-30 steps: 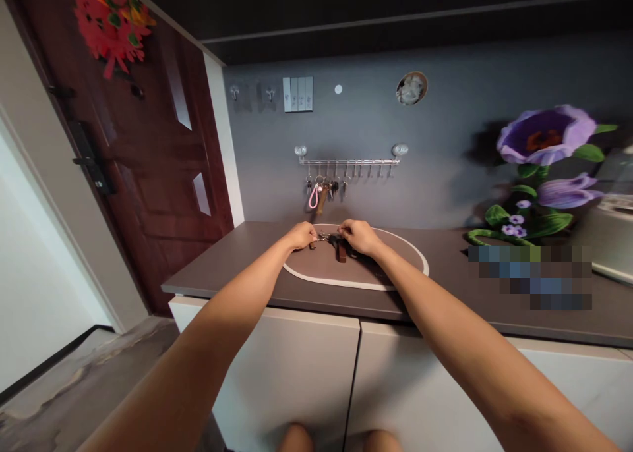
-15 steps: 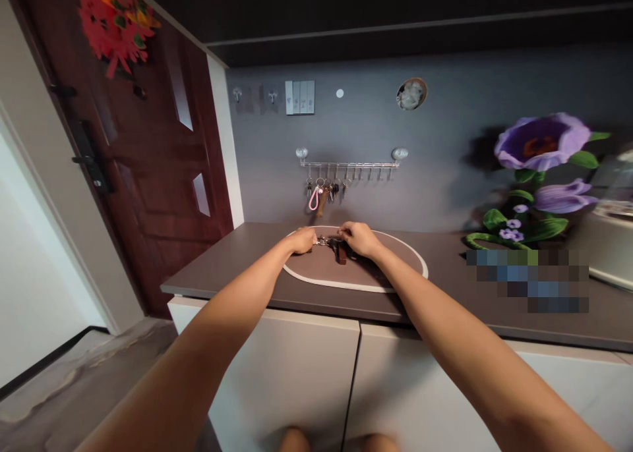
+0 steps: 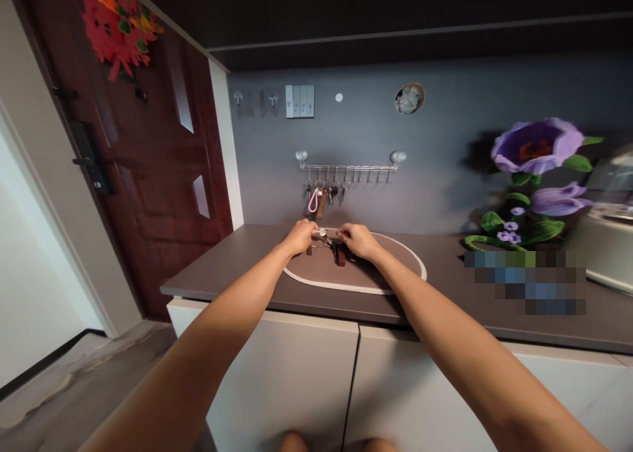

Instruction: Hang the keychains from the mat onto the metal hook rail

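My left hand [image 3: 299, 237] is closed in a pinch on a keychain, with silvery metal fittings [image 3: 322, 233] showing just right of its fingertips. A small dark brown piece [image 3: 309, 249] hangs below that hand, and a thin chain [image 3: 321, 246] runs to the right. My right hand [image 3: 360, 240] is also closed, fingers bent over the dark keys at the other end of the bunch. Under its fingertips a brown rectangular fob [image 3: 341, 255] rests on or just above the mat. Fingers partly cover the keys, so their exact shapes are unclear.
An oval brown mat [image 3: 346, 284] with a white rim lies on the dark counter [image 3: 208, 274]. Behind it, a clear hook rail [image 3: 366, 167] carries several keys and a pink loop [image 3: 313, 201]. Purple artificial flowers [image 3: 539, 150] stand right; a dark red door [image 3: 148, 195] is left.
My left hand has risen slightly, bringing up the metal fittings, and the brown piece and thin chain now show beneath it. My right hand has stayed nearly in place, still closed.
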The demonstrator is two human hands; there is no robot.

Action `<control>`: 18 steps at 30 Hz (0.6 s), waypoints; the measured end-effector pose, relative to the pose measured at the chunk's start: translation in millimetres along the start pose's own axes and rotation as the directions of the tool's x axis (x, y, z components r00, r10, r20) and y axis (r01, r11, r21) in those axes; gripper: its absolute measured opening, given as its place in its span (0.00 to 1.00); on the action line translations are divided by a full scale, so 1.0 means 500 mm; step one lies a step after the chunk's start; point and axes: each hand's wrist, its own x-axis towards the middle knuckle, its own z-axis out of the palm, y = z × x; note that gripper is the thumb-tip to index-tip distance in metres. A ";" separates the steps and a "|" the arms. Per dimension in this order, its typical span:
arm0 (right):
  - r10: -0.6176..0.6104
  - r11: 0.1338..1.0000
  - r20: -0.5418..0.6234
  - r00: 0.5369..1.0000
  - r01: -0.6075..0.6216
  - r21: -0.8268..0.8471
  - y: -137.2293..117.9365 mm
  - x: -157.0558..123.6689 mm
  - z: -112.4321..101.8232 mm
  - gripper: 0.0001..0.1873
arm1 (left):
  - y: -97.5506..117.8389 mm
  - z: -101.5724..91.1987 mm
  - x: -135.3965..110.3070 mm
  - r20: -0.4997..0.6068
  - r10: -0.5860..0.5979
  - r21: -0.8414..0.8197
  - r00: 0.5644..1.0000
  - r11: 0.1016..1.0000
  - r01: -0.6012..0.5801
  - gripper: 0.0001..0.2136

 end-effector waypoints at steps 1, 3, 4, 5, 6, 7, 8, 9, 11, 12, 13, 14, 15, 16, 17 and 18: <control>0.001 1.000 0.002 1.000 -0.001 -0.001 -0.001 0.000 0.000 0.10 | 0.000 -0.001 0.001 -0.022 -0.002 0.005 1.000 1.000 0.002 0.12; 0.006 1.000 0.002 1.000 -0.006 -0.003 -0.003 0.000 -0.001 0.10 | 0.002 -0.006 0.001 -0.067 -0.005 -0.015 0.998 1.000 0.004 0.12; 0.009 1.000 0.002 1.000 -0.009 -0.003 -0.003 0.000 -0.001 0.10 | 0.004 -0.008 0.001 -0.092 -0.008 -0.039 0.996 0.999 0.005 0.12; 0.011 1.000 -0.001 1.000 -0.011 0.000 -0.004 0.000 -0.001 0.10 | 0.006 -0.010 0.002 -0.115 -0.013 -0.068 0.993 0.998 0.005 0.12; 0.010 1.000 -0.009 1.000 -0.010 0.007 -0.004 0.000 -0.001 0.10 | 0.009 -0.011 0.002 -0.134 -0.020 -0.101 0.991 0.995 0.007 0.12; 0.007 1.000 -0.020 1.000 -0.006 0.021 -0.003 0.000 0.000 0.10 | 0.012 -0.012 0.003 -0.148 -0.030 -0.139 0.989 0.990 0.009 0.12; 0.004 0.999 -0.033 0.999 -0.002 0.038 -0.003 0.001 0.000 0.10 | 0.014 -0.012 0.005 -0.155 -0.044 -0.188 0.987 0.982 0.015 0.11; 0.000 0.998 -0.049 0.999 0.003 0.058 -0.003 0.001 0.001 0.10 | 0.017 -0.012 0.007 -0.154 -0.067 -0.250 0.986 0.968 0.027 0.11; -0.004 0.995 -0.084 0.996 0.013 0.100 -0.003 0.002 0.002 0.10 | 0.022 -0.009 0.010 -0.120 -0.134 -0.411 0.984 0.909 0.073 0.11; -0.004 0.992 -0.103 0.995 0.017 0.123 -0.003 0.002 0.003 0.10 | 0.025 -0.007 0.012 -0.090 -0.167 -0.502 0.982 0.859 0.100 0.10; -0.006 0.989 -0.121 0.993 0.024 0.147 -0.004 0.002 0.003 0.10 | 0.027 -0.005 0.013 -0.056 -0.191 -0.589 0.980 0.799 0.122 0.10; -0.009 0.984 -0.139 0.990 0.033 0.173 -0.005 0.003 0.003 0.11 | 0.030 -0.004 0.013 -0.023 -0.207 -0.665 0.978 0.734 0.140 0.10; -0.014 0.979 -0.153 0.988 0.044 0.199 -0.006 0.003 0.003 0.11 | 0.034 -0.003 0.013 0.007 -0.214 -0.726 0.977 0.670 0.152 0.09; -0.020 0.973 -0.166 0.986 0.057 0.223 -0.007 0.003 0.003 0.11 | 0.037 -0.002 0.012 0.031 -0.217 -0.775 0.976 0.611 0.160 0.09; -0.027 0.968 -0.176 0.984 0.070 0.242 -0.008 0.004 0.003 0.11 | 0.041 -0.003 0.010 0.049 -0.218 -0.813 0.975 0.558 0.166 0.08; -0.036 0.963 -0.185 0.982 0.083 0.255 -0.010 0.004 0.003 0.12 | 0.044 -0.004 0.008 0.066 -0.219 -0.841 0.974 0.512 0.172 0.07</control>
